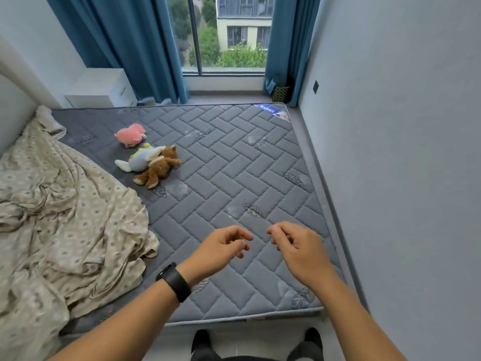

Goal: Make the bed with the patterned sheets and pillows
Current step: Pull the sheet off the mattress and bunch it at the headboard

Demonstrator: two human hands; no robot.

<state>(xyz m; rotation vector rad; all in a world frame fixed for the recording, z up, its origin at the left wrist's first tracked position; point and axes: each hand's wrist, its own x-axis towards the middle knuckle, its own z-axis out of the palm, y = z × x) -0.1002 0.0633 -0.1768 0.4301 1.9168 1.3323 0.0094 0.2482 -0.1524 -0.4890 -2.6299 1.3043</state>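
Note:
A bare grey quilted mattress point(234, 162) fills the middle of the view. A crumpled beige patterned sheet point(57, 220) lies bunched over its left side. My left hand point(221, 247), with a black watch on the wrist, hovers over the mattress near its front edge, fingers loosely curled and holding nothing. My right hand point(296, 244) hovers just to the right of it, also loosely curled and empty. No pillow is in sight.
Three plush toys lie on the mattress: a pink one point(130, 134), a pale blue and white one point(141, 158) and a brown one point(158, 170). A white nightstand point(101, 87) stands at the back left. Blue curtains point(145, 48) frame the window. A grey wall point(403, 152) runs along the right.

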